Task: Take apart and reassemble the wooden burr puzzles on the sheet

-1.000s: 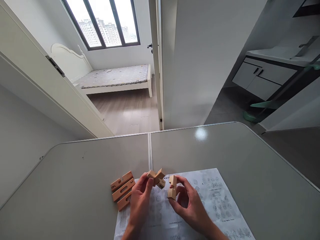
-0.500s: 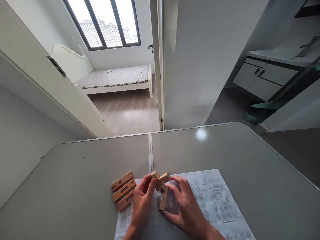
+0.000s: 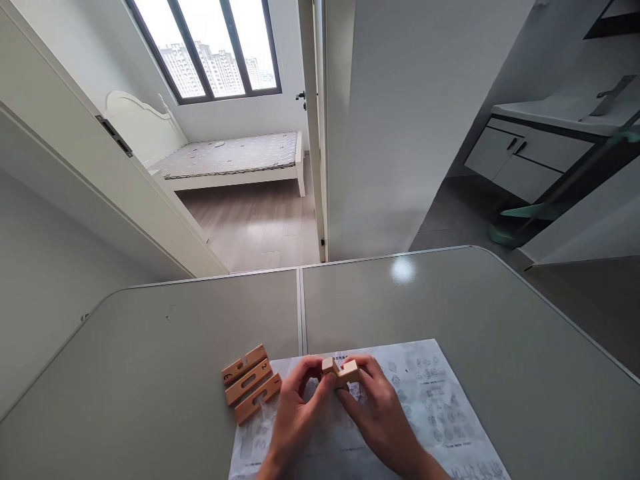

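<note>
Pale wooden puzzle pieces (image 3: 352, 371) meet between my two hands, above a printed sheet (image 3: 440, 427). My left hand (image 3: 303, 408) pinches them from the left with thumb and fingers. From the other side, my right hand (image 3: 383, 410) closes on the same cluster, its thumb underneath. Fingers cover much of the wood, so how the pieces fit together is hidden. To the left of my left hand lie three notched reddish-brown wooden pieces (image 3: 249, 382) side by side, with numbers on their ends. The lowest one overlaps the sheet's edge.
The grey table (image 3: 175, 373) has a metal-edged seam (image 3: 301, 313) running away from me. Past its far edge are a doorway, a bed (image 3: 235, 157) and a window. A white cabinet (image 3: 530, 160) stands at the far right.
Both hands have shifted right and closed in on the pieces. The numbered piece at my right hand has turned out of sight. The three brown pieces have stayed put.
</note>
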`<state>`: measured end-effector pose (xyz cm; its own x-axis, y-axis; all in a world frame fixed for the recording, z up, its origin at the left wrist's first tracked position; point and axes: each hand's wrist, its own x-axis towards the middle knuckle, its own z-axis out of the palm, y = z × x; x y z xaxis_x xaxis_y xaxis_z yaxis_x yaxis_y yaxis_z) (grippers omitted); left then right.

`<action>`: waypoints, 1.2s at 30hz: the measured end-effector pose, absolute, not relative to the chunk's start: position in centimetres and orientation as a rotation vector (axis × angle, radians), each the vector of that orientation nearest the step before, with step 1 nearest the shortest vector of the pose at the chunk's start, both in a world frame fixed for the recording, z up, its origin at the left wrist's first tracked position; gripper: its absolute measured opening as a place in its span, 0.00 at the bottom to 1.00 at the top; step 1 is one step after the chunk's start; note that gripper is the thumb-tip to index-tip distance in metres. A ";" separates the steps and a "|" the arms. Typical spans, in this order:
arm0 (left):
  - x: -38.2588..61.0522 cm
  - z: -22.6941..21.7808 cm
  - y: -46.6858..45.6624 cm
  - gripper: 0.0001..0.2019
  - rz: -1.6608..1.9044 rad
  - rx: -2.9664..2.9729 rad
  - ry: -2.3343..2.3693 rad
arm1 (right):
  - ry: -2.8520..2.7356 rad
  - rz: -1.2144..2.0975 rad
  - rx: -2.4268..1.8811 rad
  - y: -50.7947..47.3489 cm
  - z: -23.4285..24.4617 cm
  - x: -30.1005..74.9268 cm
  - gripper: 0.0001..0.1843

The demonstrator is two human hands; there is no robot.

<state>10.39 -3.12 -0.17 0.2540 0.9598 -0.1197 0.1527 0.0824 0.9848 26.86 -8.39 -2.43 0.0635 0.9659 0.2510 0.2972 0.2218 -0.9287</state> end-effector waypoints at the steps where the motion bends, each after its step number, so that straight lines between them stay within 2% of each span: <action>1: 10.4 -0.1 -3.1 0.16 0.868 1.359 1.157 | -1.430 0.805 -1.271 -8.4 -2.5 26.8 0.07; 14: 10.2 -0.3 -3.4 0.14 0.881 1.510 1.169 | -1.424 0.791 -1.233 -8.3 -2.5 26.7 0.04; 28: 10.8 0.3 -3.5 0.13 0.876 1.634 1.166 | -1.184 1.012 -1.268 -8.4 -2.8 26.9 0.11; 32: 11.0 0.9 -3.6 0.15 0.889 1.655 1.161 | -1.192 0.953 -1.267 -8.3 -2.5 27.0 0.12; 36: 11.0 1.1 -3.7 0.14 0.868 1.610 1.160 | -1.241 0.838 -1.247 -8.3 -2.6 27.1 0.08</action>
